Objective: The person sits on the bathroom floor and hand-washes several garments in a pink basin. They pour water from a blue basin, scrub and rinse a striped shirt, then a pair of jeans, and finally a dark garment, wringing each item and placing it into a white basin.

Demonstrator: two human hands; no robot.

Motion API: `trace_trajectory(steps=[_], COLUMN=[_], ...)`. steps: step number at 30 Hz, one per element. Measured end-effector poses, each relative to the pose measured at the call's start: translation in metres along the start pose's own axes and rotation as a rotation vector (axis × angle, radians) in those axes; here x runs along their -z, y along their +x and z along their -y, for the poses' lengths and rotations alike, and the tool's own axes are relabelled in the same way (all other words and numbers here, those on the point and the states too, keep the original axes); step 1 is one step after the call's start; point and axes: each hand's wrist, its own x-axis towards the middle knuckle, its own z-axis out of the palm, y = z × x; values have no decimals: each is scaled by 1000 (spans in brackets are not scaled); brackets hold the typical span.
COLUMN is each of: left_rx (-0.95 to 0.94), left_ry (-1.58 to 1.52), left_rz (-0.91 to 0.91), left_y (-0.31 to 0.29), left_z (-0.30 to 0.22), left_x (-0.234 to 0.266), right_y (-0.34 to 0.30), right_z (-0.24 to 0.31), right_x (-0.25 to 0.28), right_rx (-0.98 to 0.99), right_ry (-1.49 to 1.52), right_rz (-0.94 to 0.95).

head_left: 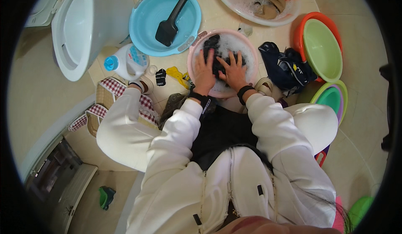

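Between my knees stands a pink basin (191,62) filled with white suds. Dark wet cloth (212,42) lies in the foam. My left hand (204,75) rests on the cloth with its fingers stretched and apart. Beside it, my right hand (235,73) presses down with spread fingers over the dark fabric and suds. Both wrists wear black bands. How much cloth lies under the foam is hidden.
A blue basin (142,18) holds a black-headed shower (167,32). Close by are a detergent bottle (121,62), a toilet (90,20), a large soapy tub (251,18) with brown cloth, dark blue clothing (289,73), stacked green and red basins (322,45), and wicker baskets (106,98).
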Motion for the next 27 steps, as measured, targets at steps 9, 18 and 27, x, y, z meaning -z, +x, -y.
trace_trajectory(steps=[9,18,27], left_rx=[49,88,25], left_ry=[-84,-234,-387], left_rz=[325,164,244], left_y=[39,64,64], left_z=[20,21,12], left_x=[-67,-44,47], right_y=[58,115,73], right_z=[-26,-20,-27], right_x=[-48,-18,45], right_rx=[-39,52,204], right_ry=[208,-89,567], right_rz=[269,306,-287])
